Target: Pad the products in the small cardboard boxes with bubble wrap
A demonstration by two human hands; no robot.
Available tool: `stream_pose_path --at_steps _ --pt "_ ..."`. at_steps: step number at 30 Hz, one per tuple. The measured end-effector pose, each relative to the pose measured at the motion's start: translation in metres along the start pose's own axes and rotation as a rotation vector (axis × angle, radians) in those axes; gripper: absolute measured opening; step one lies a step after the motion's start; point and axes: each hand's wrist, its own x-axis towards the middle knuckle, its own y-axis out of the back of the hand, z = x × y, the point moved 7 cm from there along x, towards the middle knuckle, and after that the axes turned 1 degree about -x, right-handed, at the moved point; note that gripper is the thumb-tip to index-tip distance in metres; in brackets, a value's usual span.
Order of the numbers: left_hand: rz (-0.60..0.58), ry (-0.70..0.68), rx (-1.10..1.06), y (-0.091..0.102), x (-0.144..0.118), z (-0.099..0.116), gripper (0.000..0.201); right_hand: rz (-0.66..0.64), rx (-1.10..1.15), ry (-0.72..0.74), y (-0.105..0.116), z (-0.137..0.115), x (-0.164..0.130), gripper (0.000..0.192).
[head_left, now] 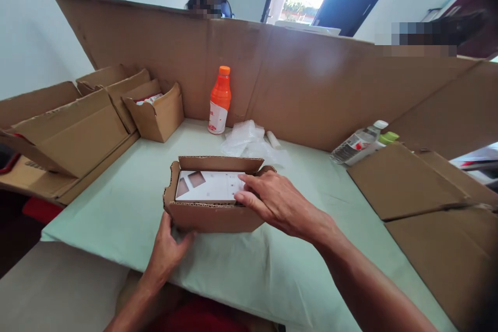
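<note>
A small open cardboard box (213,218) sits at the near edge of the green-covered table, its flaps raised. Inside it lies a flat-topped white carton (210,187) with printed squares at its left part. My left hand (167,249) grips the cardboard box at its lower left corner, thumb along the front and the other fingers partly hidden by the side. From the right, my right hand (272,199) reaches over the box's right end. Its thumb and index finger close on the white carton's right end; the remaining fingers are mostly hidden.
An orange bottle (220,101) stands behind, beside crumpled bubble wrap (249,137). Cardboard bins (73,129) line the left side. A clear plastic bottle (358,142) leans at the right near cardboard flaps (397,181). A tall cardboard partition (303,88) closes off the back, with people beyond.
</note>
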Motion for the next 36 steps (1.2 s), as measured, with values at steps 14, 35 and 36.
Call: stream_pose_path --at_steps 14,35,36 --pt "0.099 0.066 0.24 0.015 -0.003 -0.031 0.084 -0.067 -0.097 -0.044 -0.018 0.002 -0.023 0.064" --pt "0.024 0.222 0.244 -0.004 0.029 -0.021 0.063 0.405 0.949 -0.166 -0.11 0.1 -0.079 0.052" --pt "0.033 0.199 0.238 -0.009 0.033 -0.019 0.06 0.417 0.954 -0.171 -0.11 0.102 -0.078 0.052"
